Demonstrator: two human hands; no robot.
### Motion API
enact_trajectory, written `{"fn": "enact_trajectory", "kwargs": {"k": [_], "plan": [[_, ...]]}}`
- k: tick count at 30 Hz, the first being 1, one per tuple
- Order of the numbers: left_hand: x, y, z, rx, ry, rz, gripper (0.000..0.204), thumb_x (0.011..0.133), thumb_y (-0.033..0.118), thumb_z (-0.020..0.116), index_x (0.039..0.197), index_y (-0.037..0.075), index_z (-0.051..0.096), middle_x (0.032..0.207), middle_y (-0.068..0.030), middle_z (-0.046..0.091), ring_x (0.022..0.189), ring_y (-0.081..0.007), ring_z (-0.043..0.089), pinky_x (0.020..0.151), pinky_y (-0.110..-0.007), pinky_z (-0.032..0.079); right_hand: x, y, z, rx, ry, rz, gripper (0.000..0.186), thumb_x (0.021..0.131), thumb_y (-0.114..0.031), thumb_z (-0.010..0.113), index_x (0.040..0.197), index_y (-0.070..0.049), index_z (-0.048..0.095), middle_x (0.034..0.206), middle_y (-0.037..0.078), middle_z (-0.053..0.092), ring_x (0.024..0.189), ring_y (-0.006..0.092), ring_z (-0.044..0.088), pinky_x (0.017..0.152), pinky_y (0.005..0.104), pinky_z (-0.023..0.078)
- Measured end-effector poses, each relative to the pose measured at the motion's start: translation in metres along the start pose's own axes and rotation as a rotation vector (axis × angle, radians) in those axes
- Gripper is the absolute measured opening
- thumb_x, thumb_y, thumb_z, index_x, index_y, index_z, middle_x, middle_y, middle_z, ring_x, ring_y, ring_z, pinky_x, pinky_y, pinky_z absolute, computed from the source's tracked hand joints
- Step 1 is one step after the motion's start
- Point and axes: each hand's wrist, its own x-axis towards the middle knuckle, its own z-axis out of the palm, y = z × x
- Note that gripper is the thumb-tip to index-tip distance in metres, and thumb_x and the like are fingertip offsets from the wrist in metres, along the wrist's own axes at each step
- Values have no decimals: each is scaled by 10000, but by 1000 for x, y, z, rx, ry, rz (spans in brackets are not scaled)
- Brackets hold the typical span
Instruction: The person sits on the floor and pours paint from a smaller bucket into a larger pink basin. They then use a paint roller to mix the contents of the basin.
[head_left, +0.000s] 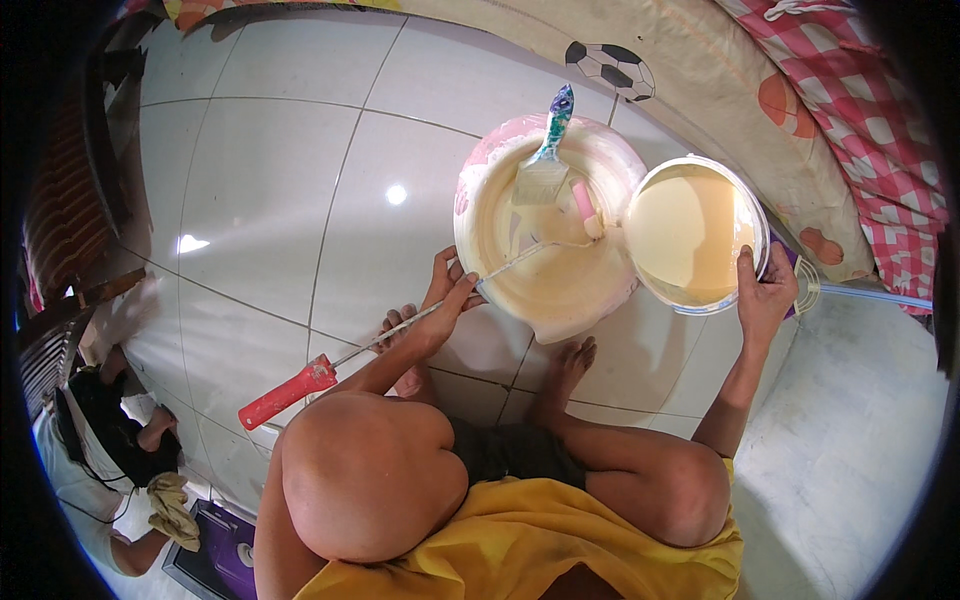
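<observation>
white square tiles (260, 150) with grey joints cover the floor; in the upper right a cream cloth (520, 25) printed with balls runs beside a red-and-white checked cloth (860, 110). dark slatted wooden furniture (75, 190) stands at the left edge, and another person (80, 470) is in the lower left.

at centre sits a pink basin (490, 150) smeared with cream paint (540, 290), a paintbrush (545, 160) lying across its top. the left hand (445, 290) is closed at the basin's near-left rim, the paint roller's (290, 392) rod running by its thumb; i cannot tell whether it pinches that too. the roller's pink sleeve (583, 200) rests in the basin. the right hand (765, 285) pinches the right rim of a white bucket (752, 205), thumb inside, its far side close against the basin. any label on the bucket's outer wall is hidden from here.
</observation>
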Motion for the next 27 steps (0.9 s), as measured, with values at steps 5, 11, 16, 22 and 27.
{"fn": "enact_trajectory", "kwargs": {"k": [5, 11, 16, 22, 27], "plan": [[5, -7, -2, -14, -14, 6, 498, 956, 251, 412, 1341, 120, 125, 1393, -95, 333, 1218, -196, 388, 964, -379, 393, 1, -10, 1, -43, -11, 36, 215, 798, -6, 624, 991, 84, 599, 908, 98, 651, 809, 103, 586, 727, 238, 466], [6, -8, -4, 1, -5, -3, 503, 959, 261, 416, 1341, 116, 122, 1393, -97, 333, 1219, -198, 384, 966, -380, 390, 2, -12, 4, -38, -24, 57, 228, 802, -13, 621, 1013, 70, 602, 925, 92, 653, 815, 98, 586, 728, 237, 465], [7, -9, -5, -24, -9, 5, 512, 958, 260, 421, 1344, 109, 120, 1386, -108, 343, 1211, -200, 393, 967, -383, 390, 2, -18, 6, -35, -18, 37, 240, 803, -16, 619, 1032, 58, 606, 923, 86, 655, 816, 96, 584, 735, 235, 461], [7, -8, -5, -18, -6, 5, 513, 956, 251, 423, 1343, 104, 120, 1380, -109, 351, 1207, -202, 397, 963, -380, 394, 3, -17, 7, -44, -37, 71, 249, 803, -24, 629, 1029, 75, 601, 922, 100, 656, 831, 102, 587, 750, 238, 462], [7, -6, -3, 8, -4, 7, 498, 956, 246, 418, 1335, 101, 128, 1380, -111, 349, 1209, -203, 394, 964, -384, 393, 3, -18, 10, -51, -24, 32, 257, 796, -30, 641, 1013, 98, 594, 922, 114, 656, 821, 108, 589, 736, 241, 469]]}}
